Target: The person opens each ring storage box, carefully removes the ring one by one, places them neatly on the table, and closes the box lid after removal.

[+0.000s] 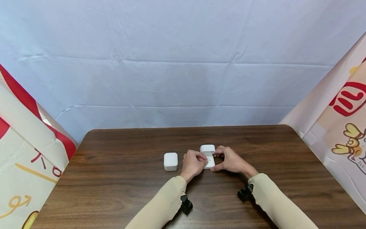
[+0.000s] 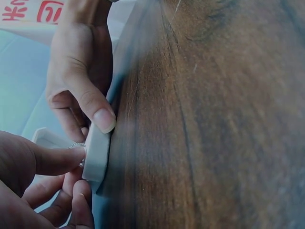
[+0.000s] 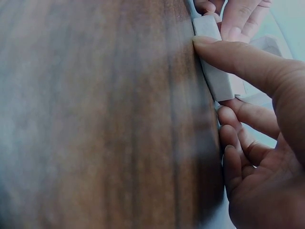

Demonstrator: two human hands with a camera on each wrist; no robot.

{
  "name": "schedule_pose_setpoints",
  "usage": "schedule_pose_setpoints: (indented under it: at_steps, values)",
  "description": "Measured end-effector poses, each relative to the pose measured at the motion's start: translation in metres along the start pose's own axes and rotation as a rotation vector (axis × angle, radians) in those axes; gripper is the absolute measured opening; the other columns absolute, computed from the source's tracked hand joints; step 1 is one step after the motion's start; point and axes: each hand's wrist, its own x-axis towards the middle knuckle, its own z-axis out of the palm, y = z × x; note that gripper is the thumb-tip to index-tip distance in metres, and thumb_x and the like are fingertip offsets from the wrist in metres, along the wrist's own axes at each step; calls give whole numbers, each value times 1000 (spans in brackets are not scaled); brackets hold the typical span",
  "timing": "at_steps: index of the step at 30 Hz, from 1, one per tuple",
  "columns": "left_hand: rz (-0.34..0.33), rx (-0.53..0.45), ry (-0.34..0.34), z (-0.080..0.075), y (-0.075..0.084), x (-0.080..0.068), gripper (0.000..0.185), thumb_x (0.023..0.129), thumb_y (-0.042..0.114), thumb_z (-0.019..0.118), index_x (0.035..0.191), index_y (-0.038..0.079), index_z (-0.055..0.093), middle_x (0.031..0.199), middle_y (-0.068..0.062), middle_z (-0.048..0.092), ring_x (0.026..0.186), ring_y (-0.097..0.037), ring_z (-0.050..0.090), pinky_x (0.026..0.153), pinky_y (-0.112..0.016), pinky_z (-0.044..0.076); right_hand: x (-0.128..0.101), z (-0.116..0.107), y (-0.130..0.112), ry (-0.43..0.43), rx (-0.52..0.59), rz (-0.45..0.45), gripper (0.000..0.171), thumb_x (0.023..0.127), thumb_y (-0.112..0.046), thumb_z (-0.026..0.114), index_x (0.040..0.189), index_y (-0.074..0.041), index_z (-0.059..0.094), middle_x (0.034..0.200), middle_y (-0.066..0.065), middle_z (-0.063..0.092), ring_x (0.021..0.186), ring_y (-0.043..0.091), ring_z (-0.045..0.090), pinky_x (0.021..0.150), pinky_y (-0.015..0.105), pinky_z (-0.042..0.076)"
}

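A small white ring box (image 1: 211,163) lies on the table with its hinged lid (image 1: 207,149) raised. At its right side my right hand (image 1: 232,160) grips the base, thumb on the front edge and fingers toward the back, as the right wrist view shows. My left hand (image 1: 193,163) reaches in from the left. In the left wrist view its thumb and fingers pinch a thin ring (image 2: 77,144) with a beaded-looking band, right at the box's inner pad. The fingertips hide part of the ring.
Left of the hands a second white box (image 1: 171,161) stands closed on the dark wood table (image 1: 120,178). A pale cloth (image 1: 177,79) hangs behind the table's back edge. Printed cloths hang at the left and right sides. Each forearm wears a black wrist camera.
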Motion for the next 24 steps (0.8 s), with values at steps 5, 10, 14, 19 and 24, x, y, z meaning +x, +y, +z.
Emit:
schedule_pose_setpoints:
  at_steps: [5,10,14,19,24]
  values:
    - [13,2,7,1,-1,0,6,82,6,82,77,9,79,66,6,68,66,-3,57,80,-35,48,0,0,0,0,3,1,43,73,-25,94,107,-8,74,104,2,61,93,22,53,83,34,44]
    - [35,-8,21,2,-2,1,8,82,6,82,76,9,79,65,6,68,65,-3,57,73,-30,47,0,0,0,8,6,9,43,72,-25,95,104,-8,72,103,2,61,93,21,54,83,34,45]
    - [27,-23,17,2,-4,1,8,82,7,83,76,10,79,65,6,68,66,-2,57,72,-28,47,0,0,0,14,13,17,44,72,-25,95,104,-7,70,103,3,61,93,21,55,83,34,46]
    - [8,-39,4,2,-4,1,8,83,8,83,76,11,80,66,7,69,68,-2,57,75,-30,47,0,0,0,14,12,19,44,72,-25,95,104,-7,70,103,3,62,93,22,55,83,35,47]
    - [7,-48,5,1,-3,1,8,82,8,84,76,11,80,66,7,70,69,-3,59,78,-32,48,0,1,0,14,9,19,44,72,-25,95,104,-7,70,103,3,61,93,21,55,83,35,47]
